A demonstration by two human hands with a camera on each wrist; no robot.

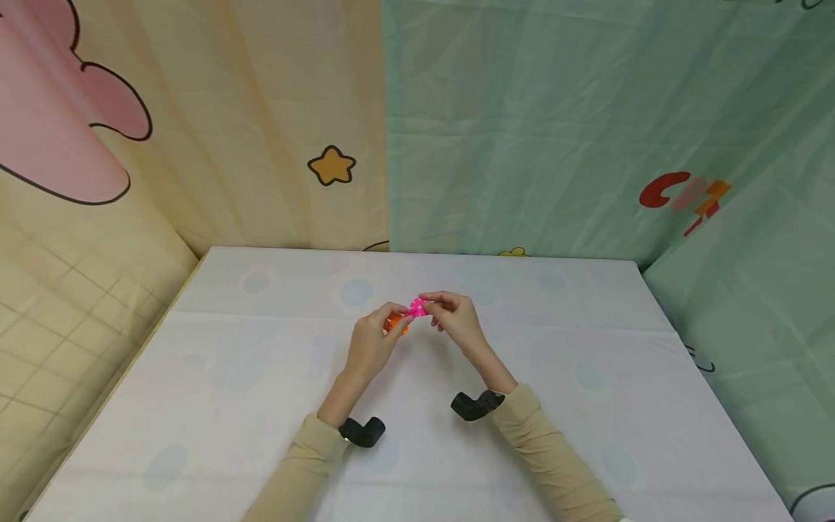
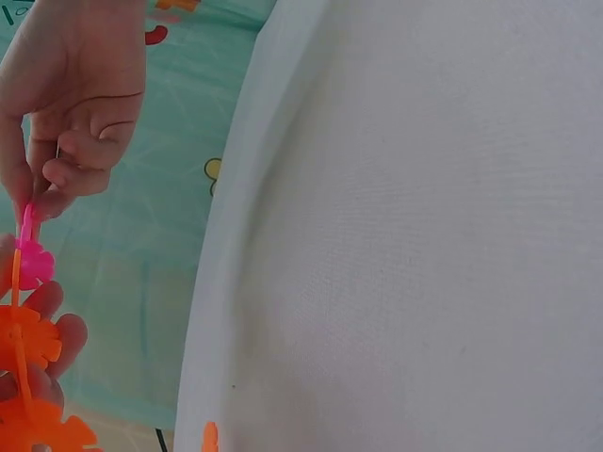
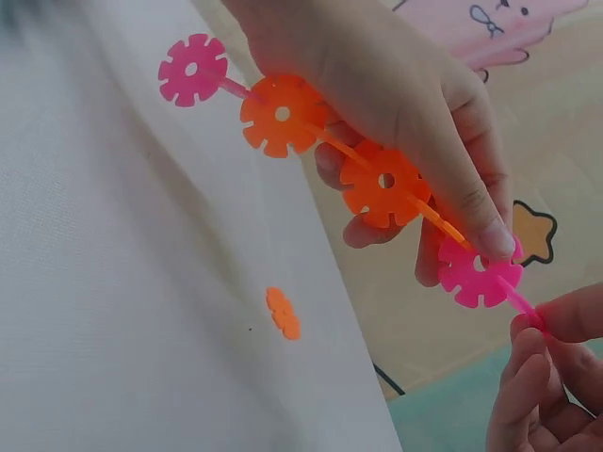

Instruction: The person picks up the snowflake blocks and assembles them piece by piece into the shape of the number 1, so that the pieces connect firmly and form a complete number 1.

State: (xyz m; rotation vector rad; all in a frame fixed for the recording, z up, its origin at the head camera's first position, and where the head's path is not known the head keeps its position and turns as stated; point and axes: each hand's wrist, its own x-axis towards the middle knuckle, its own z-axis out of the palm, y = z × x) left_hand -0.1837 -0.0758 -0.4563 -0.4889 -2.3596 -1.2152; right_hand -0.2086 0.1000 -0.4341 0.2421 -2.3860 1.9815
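A chain of snowflake-shaped plastic discs point(image 3: 377, 179) is held in the air above the middle of the table point(image 1: 261, 377), nearer its far edge than its near one; the right-wrist view shows it best, pink disc, two orange discs, then another pink disc, slotted edge to edge with thin pieces between them. The left hand point(image 1: 373, 342) lies along the chain with its fingers curled round the orange discs and a fingertip pressing on the last pink disc point(image 3: 476, 275). The right hand point(image 1: 453, 317) pinches a thin pink piece point(image 3: 526, 309), seen edge-on, between thumb and fingertips; that piece sits at or in a notch of the last pink disc, though how deep it is seated I cannot tell. This looks like the joining step, one more piece being pressed onto the end of the chain. The next move would seem to call for the left hand holding the chain steady while the right lines the slot of its piece with the notch and pushes straight in, not sideways, since the chain could bend or come apart. One loose orange disc point(image 3: 282, 313) lies on the white tablecloth, near the table's edge, apart from both hands. Patterned curtains point(image 1: 522, 130) hang behind the far edge
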